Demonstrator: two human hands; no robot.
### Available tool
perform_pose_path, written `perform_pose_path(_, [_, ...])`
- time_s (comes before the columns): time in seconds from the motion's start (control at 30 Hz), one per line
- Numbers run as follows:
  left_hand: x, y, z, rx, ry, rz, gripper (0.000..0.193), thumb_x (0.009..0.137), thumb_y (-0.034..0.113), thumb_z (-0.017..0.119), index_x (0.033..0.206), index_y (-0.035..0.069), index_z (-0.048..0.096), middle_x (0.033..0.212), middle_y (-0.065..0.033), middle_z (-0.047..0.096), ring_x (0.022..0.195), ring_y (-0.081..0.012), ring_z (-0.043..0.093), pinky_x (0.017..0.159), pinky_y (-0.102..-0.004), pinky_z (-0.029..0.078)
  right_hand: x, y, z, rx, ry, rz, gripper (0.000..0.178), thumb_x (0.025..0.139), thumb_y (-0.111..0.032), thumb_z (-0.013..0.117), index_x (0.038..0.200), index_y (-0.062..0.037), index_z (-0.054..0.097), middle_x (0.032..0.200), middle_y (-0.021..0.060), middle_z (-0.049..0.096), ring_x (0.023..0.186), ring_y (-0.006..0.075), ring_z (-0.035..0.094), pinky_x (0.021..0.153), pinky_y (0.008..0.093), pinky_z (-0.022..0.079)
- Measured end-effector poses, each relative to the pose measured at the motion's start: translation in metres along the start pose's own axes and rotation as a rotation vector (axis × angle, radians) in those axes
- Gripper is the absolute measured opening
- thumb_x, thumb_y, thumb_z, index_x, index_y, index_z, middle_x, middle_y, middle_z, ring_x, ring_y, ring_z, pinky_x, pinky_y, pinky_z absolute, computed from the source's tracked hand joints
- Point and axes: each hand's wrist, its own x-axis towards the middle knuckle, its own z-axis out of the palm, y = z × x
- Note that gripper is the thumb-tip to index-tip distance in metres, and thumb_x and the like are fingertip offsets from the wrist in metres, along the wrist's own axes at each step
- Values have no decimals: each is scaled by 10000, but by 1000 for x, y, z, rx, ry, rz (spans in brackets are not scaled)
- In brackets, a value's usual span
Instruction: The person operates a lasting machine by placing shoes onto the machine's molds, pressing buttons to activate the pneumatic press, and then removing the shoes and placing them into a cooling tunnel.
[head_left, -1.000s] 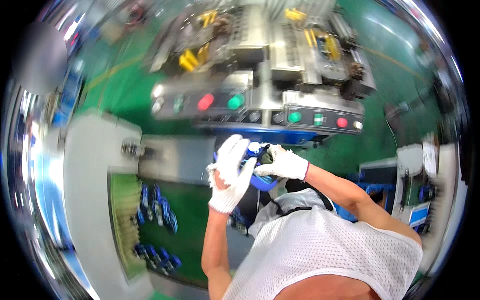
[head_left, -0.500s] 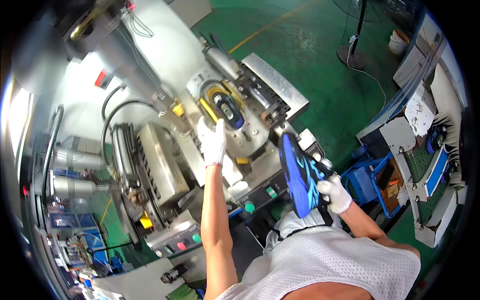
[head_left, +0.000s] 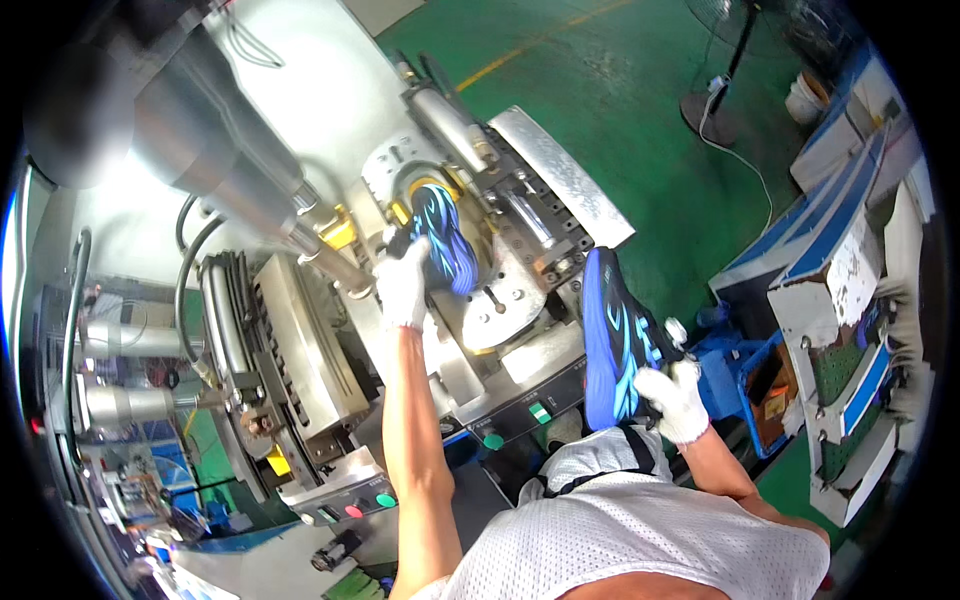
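Note:
My left hand [head_left: 403, 288], in a white knit glove, is closed on a blue and black shoe [head_left: 444, 238] above the metal bed [head_left: 505, 312] of a pressing machine. The shoe is tipped on its side, its blue sole edge toward the right. Part of it is blurred, and my fingers hide its collar. On the right, my gloved right hand [head_left: 672, 402] grips a similar shoe [head_left: 608, 335] near its heel end. That shoe points away from me, in front of the machine's right corner.
A large metal cylinder [head_left: 215, 130] stands left of the bed, beside a second pressing station [head_left: 310, 345]. Buttons line the front control panel [head_left: 515, 424]. To the right are a blue crate [head_left: 725, 375], a rack [head_left: 850, 420] and a standing fan [head_left: 712, 118].
My left hand has taken hold of the shoe that sat upright in the machine bed and tipped it on its side. My right hand still holds its shoe, now swung slightly more upright in view.

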Motion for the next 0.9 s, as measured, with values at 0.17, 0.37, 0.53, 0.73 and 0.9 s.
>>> perform_pose_path(0.17, [-173, 4, -86, -257, 68, 143, 619, 874, -1, 749, 1440, 1, 496, 1276, -88, 634, 1113, -183, 617, 989, -342, 503, 88, -52, 100, -377, -143, -209, 505, 870, -309, 799, 1216, 32, 664, 974, 65, 692, 861, 121, 625, 792, 300, 536])
perform_pose_path(0.37, [-374, -74, -164, -249, 106, -259, 658, 774, 15, 780, 1377, 42, 517, 1226, -76, 620, 1059, -168, 604, 934, -334, 522, 279, 18, 283, -1428, -263, -590, 564, 858, -476, 667, 1116, 24, 703, 1183, 268, 704, 1108, 403, 697, 981, 465, 530])
perform_pose_path(0.53, [-544, -129, -156, -158, 450, -710, 636, 794, 46, 800, 1371, 24, 533, 1090, -44, 632, 853, -101, 562, 755, -277, 488, 362, 59, 235, -1545, -137, -472, 713, 875, -631, 574, 1092, 26, 748, 1179, 288, 705, 1134, 411, 681, 976, 481, 513])
perform_pose_path(0.73, [-699, -164, -142, -61, 1101, -1122, 625, 894, 150, 743, 1439, -17, 485, 1270, -136, 647, 1119, -248, 610, 1022, -381, 469, 406, 46, 247, -1609, -130, -783, 732, 839, -601, 697, 1141, 65, 731, 1145, 294, 722, 1095, 421, 704, 959, 467, 522])
perform_pose_path(0.9, [-796, -268, -127, 108, 1293, -1263, 690, 876, 222, 748, 1459, -1, 454, 1263, -220, 672, 1139, -329, 660, 1006, -425, 495, 311, 34, 248, -1592, -283, -804, 916, 871, -637, 656, 1477, 33, 507, 1489, 270, 541, 1384, 382, 525, 1126, 423, 424])
